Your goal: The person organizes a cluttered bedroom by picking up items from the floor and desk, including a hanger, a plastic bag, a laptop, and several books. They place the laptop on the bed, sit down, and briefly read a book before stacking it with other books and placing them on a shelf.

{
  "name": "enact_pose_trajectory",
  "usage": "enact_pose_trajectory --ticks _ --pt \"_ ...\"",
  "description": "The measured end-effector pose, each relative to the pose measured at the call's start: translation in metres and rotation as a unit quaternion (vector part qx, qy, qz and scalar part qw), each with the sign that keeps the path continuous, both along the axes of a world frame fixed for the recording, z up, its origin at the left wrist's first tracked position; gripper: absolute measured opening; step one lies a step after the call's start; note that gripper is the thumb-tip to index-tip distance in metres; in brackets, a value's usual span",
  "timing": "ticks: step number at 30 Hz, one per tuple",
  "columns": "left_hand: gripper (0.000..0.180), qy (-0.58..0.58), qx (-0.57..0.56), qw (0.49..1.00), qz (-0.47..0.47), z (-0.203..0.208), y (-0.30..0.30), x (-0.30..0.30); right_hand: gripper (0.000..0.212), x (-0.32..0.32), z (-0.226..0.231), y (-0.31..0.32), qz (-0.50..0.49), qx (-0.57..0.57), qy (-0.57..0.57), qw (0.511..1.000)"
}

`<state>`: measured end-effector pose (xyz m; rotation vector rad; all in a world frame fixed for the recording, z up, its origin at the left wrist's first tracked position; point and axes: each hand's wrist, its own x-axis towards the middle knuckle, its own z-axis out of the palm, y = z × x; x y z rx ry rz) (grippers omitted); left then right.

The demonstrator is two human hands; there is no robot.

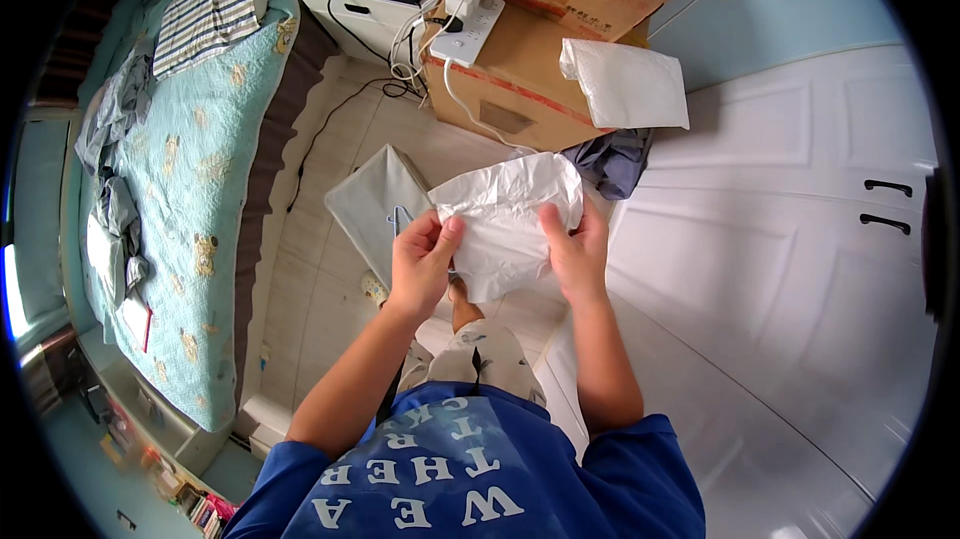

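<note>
A crinkled white packaging bag (510,229) is stretched between my two hands in front of my body. My left hand (424,259) pinches its left edge, thumb on top. On the opposite edge, my right hand (577,251) grips it the same way, fingers behind the sheet. Part of a blue clothes hanger (398,218) shows beside my left hand; the rest is hidden. Below lies a pale grey fabric storage box (370,194) on the floor. Another white packaging bag (628,87) rests on the corner of a cardboard box (520,74).
A bed with a teal quilt (190,209) stands at the left. White cabinet doors (760,239) with black handles fill the right. A power strip (468,34) with tangled cables sits on the cardboard box. Dark clothing (612,161) lies by the box. A black cord (315,144) crosses the tiles.
</note>
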<state>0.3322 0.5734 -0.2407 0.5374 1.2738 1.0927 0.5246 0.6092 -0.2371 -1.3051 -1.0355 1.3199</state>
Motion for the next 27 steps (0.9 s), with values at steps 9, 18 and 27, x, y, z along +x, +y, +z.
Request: enact_pose_trajectory --ticks 9,18,27 --pt "0.056 -0.282 -0.265 0.922 0.029 -0.04 -0.036 0.0 0.036 -0.051 -0.031 -0.075 0.259 0.115 -0.304 0.91" --pt "0.035 -0.309 -0.268 0.912 -0.033 -0.07 -0.072 0.034 0.021 -0.055 -0.052 -0.098 0.027 0.211 -0.364 0.907" --pt "0.035 -0.098 -0.362 0.926 0.041 -0.088 -0.064 0.043 0.026 -0.028 -0.102 -0.108 0.118 -0.018 -0.106 0.987"
